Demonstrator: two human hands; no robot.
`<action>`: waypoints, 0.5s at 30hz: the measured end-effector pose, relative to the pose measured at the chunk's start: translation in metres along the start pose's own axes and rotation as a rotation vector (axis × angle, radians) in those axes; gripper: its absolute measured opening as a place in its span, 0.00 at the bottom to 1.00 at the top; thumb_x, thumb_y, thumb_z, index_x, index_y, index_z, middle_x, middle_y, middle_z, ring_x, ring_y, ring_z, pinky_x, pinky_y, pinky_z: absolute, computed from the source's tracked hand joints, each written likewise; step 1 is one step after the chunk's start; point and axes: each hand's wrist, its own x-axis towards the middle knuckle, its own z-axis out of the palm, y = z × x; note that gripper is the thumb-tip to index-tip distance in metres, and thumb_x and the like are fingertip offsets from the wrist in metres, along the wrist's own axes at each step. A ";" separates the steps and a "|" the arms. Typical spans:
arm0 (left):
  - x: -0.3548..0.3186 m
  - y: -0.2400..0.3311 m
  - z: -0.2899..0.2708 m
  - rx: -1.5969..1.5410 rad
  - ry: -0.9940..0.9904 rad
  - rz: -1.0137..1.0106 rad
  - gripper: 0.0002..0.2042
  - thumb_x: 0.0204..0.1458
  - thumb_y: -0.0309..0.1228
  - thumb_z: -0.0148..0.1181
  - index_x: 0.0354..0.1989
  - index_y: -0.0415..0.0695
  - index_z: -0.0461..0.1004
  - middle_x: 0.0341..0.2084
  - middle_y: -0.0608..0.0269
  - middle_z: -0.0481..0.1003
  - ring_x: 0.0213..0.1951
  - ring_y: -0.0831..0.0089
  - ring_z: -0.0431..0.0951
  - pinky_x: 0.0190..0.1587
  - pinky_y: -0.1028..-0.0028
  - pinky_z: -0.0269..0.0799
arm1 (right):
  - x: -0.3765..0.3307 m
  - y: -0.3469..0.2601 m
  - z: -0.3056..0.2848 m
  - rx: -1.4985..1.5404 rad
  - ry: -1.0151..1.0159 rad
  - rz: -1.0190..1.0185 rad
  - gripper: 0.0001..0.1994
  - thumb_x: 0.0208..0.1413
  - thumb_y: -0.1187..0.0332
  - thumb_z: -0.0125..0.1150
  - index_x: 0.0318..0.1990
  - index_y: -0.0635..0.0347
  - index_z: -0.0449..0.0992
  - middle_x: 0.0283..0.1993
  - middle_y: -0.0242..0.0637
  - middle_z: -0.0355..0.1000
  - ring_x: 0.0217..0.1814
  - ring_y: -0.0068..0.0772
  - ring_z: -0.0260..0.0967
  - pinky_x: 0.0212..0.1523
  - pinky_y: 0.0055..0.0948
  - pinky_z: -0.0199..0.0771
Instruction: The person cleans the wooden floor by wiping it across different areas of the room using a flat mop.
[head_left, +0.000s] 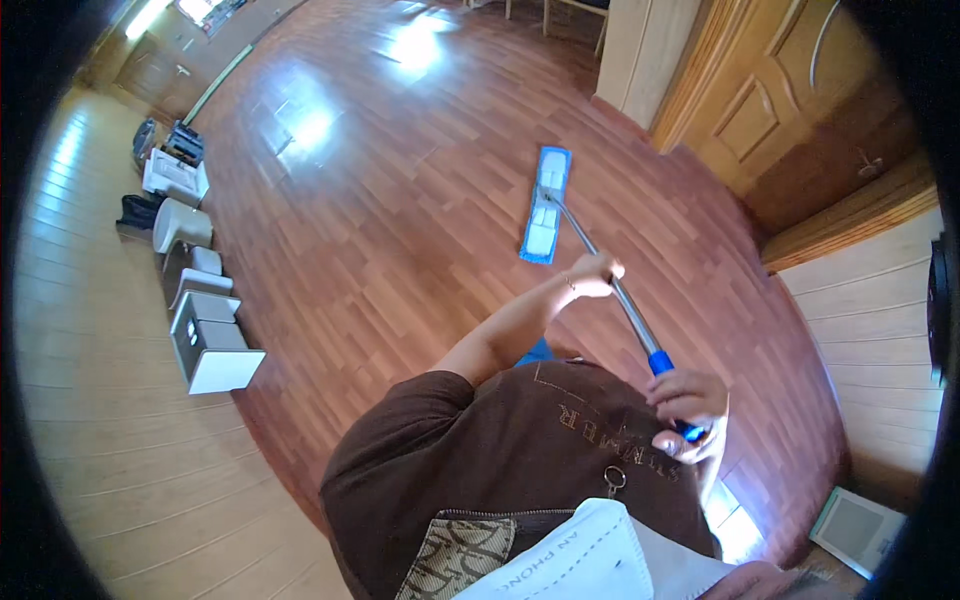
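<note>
A flat mop head (543, 205) with a blue fringe lies on the wooden floor (400, 230), ahead of me and right of the middle. From it a metal mop handle (628, 307) slants back toward my body, ending in a blue grip (660, 362). My left hand (594, 274) is closed round the metal pole about midway up, its arm stretched forward. Close to my chest, my right hand (692, 412) wraps the blue grip near the top end. Part of that grip is hidden behind the fingers.
Along the left wall stand a white-sided cabinet (228, 370), a white bin (183, 225) and several other items. At the right is a wooden door (765, 115) with its frame. A pale boxy device (858, 530) sits at the lower right. Chair legs (547, 18) show far ahead.
</note>
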 end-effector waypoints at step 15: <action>-0.195 -0.196 -0.090 0.030 0.621 -0.427 0.09 0.38 0.29 0.63 0.17 0.42 0.67 0.21 0.51 0.70 0.32 0.48 0.72 0.33 0.57 0.67 | 0.150 0.137 0.075 0.483 -0.306 0.182 0.11 0.44 0.64 0.63 0.31 0.64 0.76 0.39 0.45 0.74 0.52 0.50 0.69 0.58 0.49 0.63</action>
